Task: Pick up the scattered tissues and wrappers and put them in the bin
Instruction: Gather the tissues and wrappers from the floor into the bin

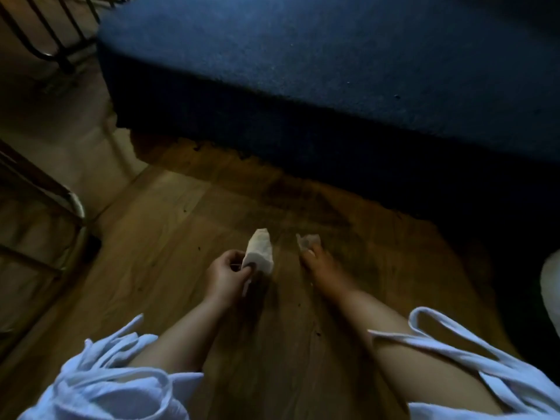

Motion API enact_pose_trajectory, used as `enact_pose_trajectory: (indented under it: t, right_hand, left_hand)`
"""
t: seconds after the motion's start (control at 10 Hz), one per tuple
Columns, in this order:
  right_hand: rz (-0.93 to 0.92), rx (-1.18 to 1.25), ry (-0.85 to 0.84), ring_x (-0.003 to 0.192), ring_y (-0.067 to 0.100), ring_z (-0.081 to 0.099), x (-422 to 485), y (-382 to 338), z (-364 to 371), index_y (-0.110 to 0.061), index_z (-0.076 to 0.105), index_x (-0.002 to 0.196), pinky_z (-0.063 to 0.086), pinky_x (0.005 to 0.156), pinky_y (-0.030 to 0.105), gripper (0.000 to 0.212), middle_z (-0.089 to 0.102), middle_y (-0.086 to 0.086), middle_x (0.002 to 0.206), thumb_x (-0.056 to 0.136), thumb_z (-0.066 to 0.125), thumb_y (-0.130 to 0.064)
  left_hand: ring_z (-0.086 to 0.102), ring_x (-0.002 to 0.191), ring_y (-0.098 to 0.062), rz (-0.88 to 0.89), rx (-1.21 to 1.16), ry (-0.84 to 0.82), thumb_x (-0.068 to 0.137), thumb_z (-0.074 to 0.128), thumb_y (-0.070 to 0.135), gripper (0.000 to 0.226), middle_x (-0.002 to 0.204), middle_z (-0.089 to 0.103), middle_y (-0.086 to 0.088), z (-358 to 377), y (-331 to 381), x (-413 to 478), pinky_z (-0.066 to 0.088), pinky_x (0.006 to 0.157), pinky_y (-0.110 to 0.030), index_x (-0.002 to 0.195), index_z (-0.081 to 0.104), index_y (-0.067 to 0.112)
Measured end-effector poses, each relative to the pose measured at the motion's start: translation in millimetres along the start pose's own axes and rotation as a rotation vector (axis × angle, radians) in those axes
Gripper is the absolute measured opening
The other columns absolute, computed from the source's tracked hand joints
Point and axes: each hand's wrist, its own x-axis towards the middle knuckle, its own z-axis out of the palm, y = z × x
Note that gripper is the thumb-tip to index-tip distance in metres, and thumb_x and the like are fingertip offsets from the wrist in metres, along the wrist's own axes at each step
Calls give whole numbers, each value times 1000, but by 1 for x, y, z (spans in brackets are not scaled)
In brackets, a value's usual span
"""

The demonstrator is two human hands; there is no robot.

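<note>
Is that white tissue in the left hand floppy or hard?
Probably floppy: the white tissue looks creased and crumpled. Likely very light, since the left hand holds it up with just a fingertip pinch. Unlikely to roll.

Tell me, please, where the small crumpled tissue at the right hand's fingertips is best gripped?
Probably pinch the small crumpled tissue at its bunched near edge, coming from above on the person's side: the folds stand up there, and the right hand touches it. The left hand holds a larger tissue.

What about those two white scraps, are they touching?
Apart: the head view shows floor between the tissue held by the left hand and the scrap at the right hand.
</note>
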Motion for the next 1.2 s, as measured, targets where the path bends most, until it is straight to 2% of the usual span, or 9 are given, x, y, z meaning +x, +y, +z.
enact_pose_trajectory:
  t: [0.2,0.4,0.5,0.6,0.7,0.8,0.9,1.0,1.2]
  right_hand:
    - [186,540,303,93,15,56,-72,11,-59,-8,60,104,44,67,14,16,58,7,111,94,48,-9]
    - [95,831,831,80,9,63,-192,19,-189,-26,64,87,51,71,27,17,66,-8,89,92,54,-14]
    - [112,884,1122,61,2,57,-268,27,-255,-25,64,90,48,55,19,13,64,-6,80,93,54,-17]
    - [235,877,1285,69,10,58,-322,54,-299,-25,61,82,51,58,22,16,64,0,82,91,54,-15]
    - [425,957,1279,73,19,58,-343,91,-310,-20,57,75,49,60,27,19,63,10,84,92,53,-13]
    - [538,1244,1134,63,18,53,-345,107,-305,-9,53,84,47,54,29,18,54,7,75,97,45,-18]
    - [601,1284,1022,96,25,56,-346,114,-297,-8,47,124,46,84,36,33,56,13,109,98,42,-28]
    - [618,1113,1088,128,32,43,-353,116,-287,-11,39,138,39,105,42,46,41,12,143,97,44,-30]
    - [492,1077,1330,98,16,59,-393,100,-236,-27,61,93,52,78,30,17,60,-2,100,95,46,-19]
  left_hand:
    - [63,95,-21,7,-225,-127,80,69,10,22,101,67,-6,28,48,-33,53,77,-32,99,62,15]
    - [66,89,-22,165,-241,-430,80,69,14,33,101,68,-10,79,141,-96,55,67,-29,110,62,6]
    - [65,80,-13,270,-234,-582,83,66,17,25,93,67,-1,116,207,-143,54,61,-22,107,61,15]
    - [64,72,-14,334,-279,-653,82,69,16,23,84,68,-3,167,266,-190,52,60,-22,103,65,9]
    - [66,76,-18,373,-221,-706,81,70,25,22,90,70,-7,221,305,-229,55,68,-29,98,68,12]
    - [59,76,-17,331,-170,-814,89,55,44,49,107,59,-3,256,326,-258,51,73,-31,122,55,8]
    - [60,105,-28,252,-228,-883,93,46,45,54,132,52,-8,270,334,-271,49,81,-37,133,44,9]
    - [44,129,-33,267,-178,-869,95,47,33,49,141,44,-16,263,323,-277,48,77,-33,134,42,3]
    - [61,85,-20,353,-83,-941,96,45,14,33,94,63,-8,244,273,-282,49,78,-23,123,53,-5]
